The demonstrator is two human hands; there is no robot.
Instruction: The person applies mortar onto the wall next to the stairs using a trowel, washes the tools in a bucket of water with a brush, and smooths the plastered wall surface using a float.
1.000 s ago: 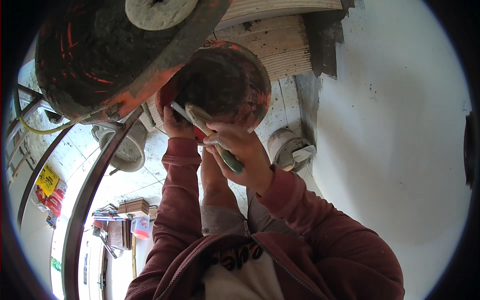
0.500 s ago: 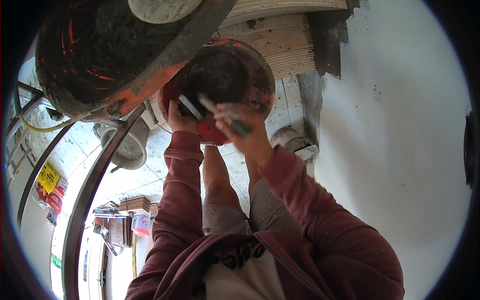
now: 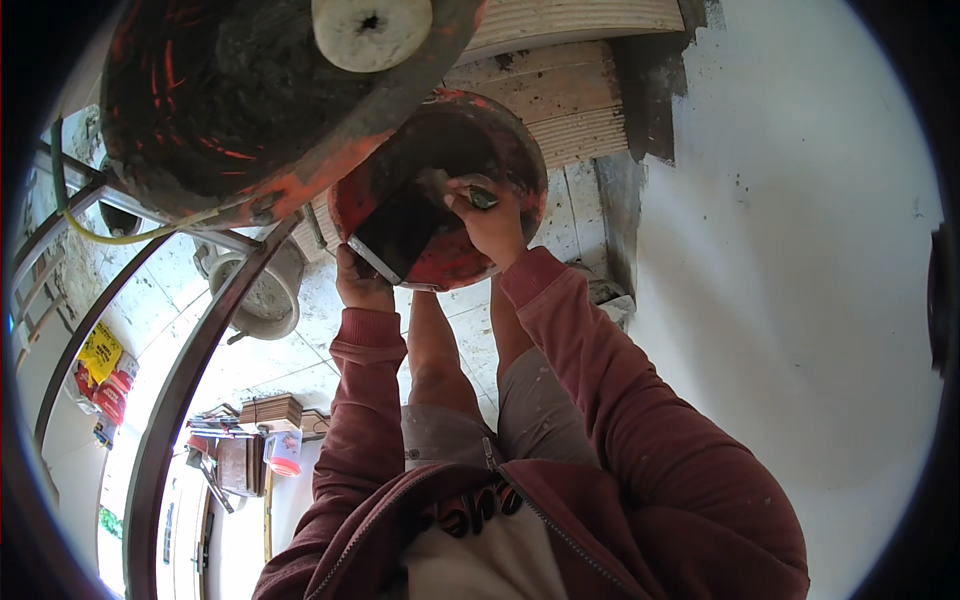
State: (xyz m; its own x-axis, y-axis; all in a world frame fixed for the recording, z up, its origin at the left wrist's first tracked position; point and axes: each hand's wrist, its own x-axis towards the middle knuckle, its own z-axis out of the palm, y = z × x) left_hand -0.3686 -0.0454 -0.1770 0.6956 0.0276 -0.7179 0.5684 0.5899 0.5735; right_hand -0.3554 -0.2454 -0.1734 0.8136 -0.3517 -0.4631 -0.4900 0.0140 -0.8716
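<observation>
My left hand (image 3: pixel 364 284) is closed at the near left rim of a red basin (image 3: pixel 468 270), gripping a rectangular plastering trowel (image 3: pixel 408 232). Its flat face is dark, its near edge is pale, and my fingers hide its handle. My right hand (image 3: pixel 498 226) is closed round the green handle of a small trowel (image 3: pixel 482 198), over the basin's right half. The small trowel's blade, partly blurred, lies close to the plastering trowel's far corner; I cannot tell whether they touch. Dark wet mortar (image 3: pixel 455 140) coats the inside of the basin.
A larger mortar-smeared red tub (image 3: pixel 290 190) stands at the upper left, with a round pale disc (image 3: pixel 372 32) on it. A dark metal rail (image 3: pixel 190 370) curves down the left. Further down are a grey bucket (image 3: pixel 285 310) and tiled floor. A white wall (image 3: pixel 780 300) stands at right.
The plastering trowel has tilted so its dark face shows, and my left hand has moved nearer to me. My right hand has shifted up and slightly right with the small trowel.
</observation>
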